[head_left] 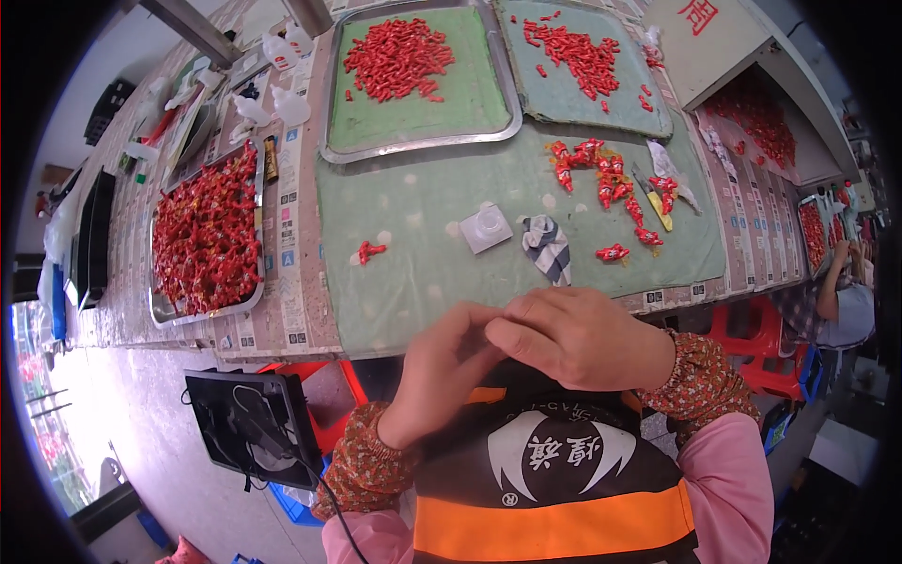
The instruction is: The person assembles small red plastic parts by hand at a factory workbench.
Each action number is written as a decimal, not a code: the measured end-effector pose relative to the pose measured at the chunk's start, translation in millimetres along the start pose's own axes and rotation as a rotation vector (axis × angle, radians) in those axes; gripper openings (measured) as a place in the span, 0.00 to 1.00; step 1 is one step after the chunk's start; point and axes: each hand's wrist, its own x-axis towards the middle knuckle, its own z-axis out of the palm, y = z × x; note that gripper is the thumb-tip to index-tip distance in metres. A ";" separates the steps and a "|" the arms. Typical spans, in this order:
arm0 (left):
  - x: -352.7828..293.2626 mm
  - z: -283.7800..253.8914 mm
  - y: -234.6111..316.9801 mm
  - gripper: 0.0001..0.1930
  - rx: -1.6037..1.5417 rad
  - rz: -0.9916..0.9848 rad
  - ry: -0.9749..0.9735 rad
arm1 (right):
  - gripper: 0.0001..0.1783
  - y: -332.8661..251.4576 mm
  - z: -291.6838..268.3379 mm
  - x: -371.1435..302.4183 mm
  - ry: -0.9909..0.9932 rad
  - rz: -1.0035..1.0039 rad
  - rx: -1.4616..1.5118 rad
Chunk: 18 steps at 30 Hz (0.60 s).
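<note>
My left hand (437, 376) and my right hand (587, 343) meet in front of my apron at the table's near edge. Their fingertips are pressed together, and whatever they may hold is hidden behind the fingers. Just beyond them on the pale green mat (413, 291) lie a blue-and-white striped cloth (547, 249) and a small white square block with a round clear top (486, 227). A single small red plastic piece (371, 251) rests to the left. Red figure-like pieces with yellow bits (615, 183) form a loose group at the right, beside a yellow-handled cutter (656, 205).
At the back stand a metal tray (420, 148) and a green-lined board (601, 117), both bearing heaps of red pieces. Another tray (209, 318), piled with red figures, sits at left near white bottles (289, 105). A white box (719, 47) stands right; another person (843, 301) sits beyond.
</note>
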 end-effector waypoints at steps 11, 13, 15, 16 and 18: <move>2.4 -6.3 -19.4 0.08 -0.372 0.044 0.133 | 0.06 105.0 -38.3 10.3 0.386 0.348 -0.182; 2.8 -9.8 -19.6 0.08 -0.391 0.047 0.130 | 0.06 167.1 -49.6 -2.3 0.492 0.544 -0.350; 2.5 -10.5 -20.0 0.08 -0.409 0.049 0.136 | 0.07 216.2 -60.2 -18.8 0.457 0.794 -0.356; 3.3 -10.2 -21.1 0.07 -0.414 0.033 0.142 | 0.07 230.3 -60.2 -24.1 0.456 0.791 -0.360; 3.6 -10.2 -20.9 0.07 -0.421 0.016 0.156 | 0.08 247.3 -57.8 -27.2 0.402 0.867 -0.472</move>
